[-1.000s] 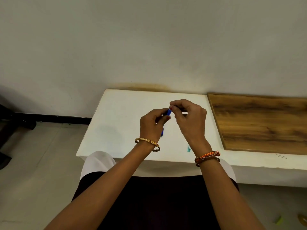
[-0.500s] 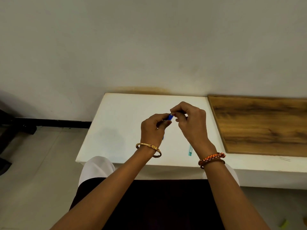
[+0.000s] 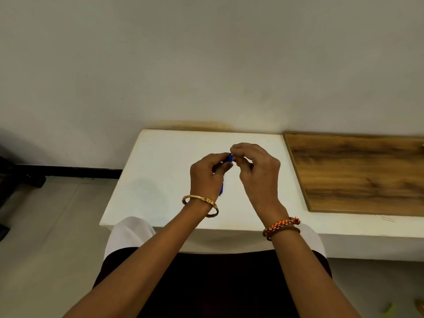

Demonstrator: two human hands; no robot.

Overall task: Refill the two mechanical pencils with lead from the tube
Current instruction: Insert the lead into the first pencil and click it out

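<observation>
Blue mechanical pencil [image 3: 229,158] is being gripped by the left hand [image 3: 207,177], the right hand [image 3: 257,173] pinching its top end above the worktop [image 3: 165,171].

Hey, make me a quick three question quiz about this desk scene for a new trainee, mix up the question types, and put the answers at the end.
1. True or false: the blue mechanical pencil lies flat on the white table with no hand touching it.
2. Multiple choice: what lies on the table to the right of the hands? A) a wooden board B) a laptop C) a stack of paper
3. Fill in: the left hand wears a gold bangle at the wrist, and the right hand wears a braided ______ bracelet.

Key
1. False: the left hand grips it and the right hand's fingertips pinch at its top end.
2. A, the wooden board.
3. Orange, the braided bracelet.
</observation>
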